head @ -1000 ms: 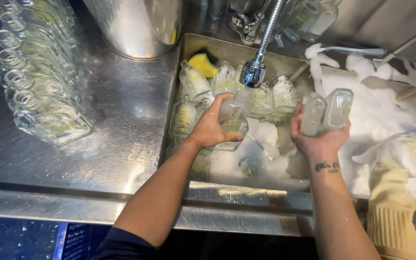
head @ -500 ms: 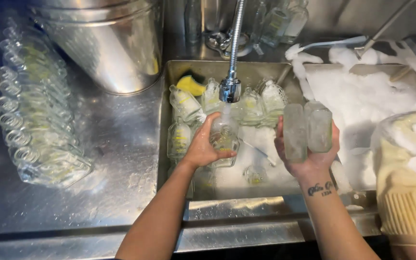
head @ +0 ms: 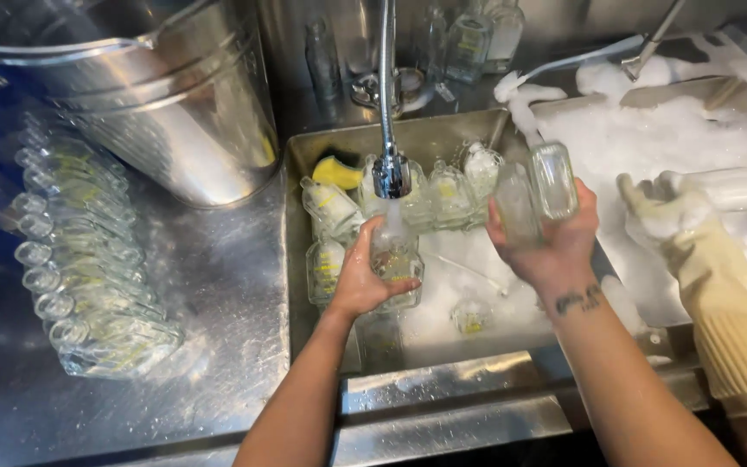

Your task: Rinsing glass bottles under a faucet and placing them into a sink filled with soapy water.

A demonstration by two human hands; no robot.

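— While the tap hangs over the sink, what is the left hand doing?

— It is wrapped round a small clear bottle, holding it upright with its neck right under the spout. The bottle sits over the middle of the sink, above the suds.

— And the right hand?

— Closed on two more glass bottles, side by side, lifted above the right part of the same sink. They are empty-looking and tilted a little away from the person.

— What else lies in the sink?

— A cluster of like bottles at the back, some with foam on them, and a yellow sponge in the far left corner.

— To the left of it?

— On the steel surface a row of washed bottles lies on its side, necks pointing left. Behind them stands a big metal bucket.

— And to the right?

— A second basin full of foam, where another person's gloved hand grips a sudsy bottle.
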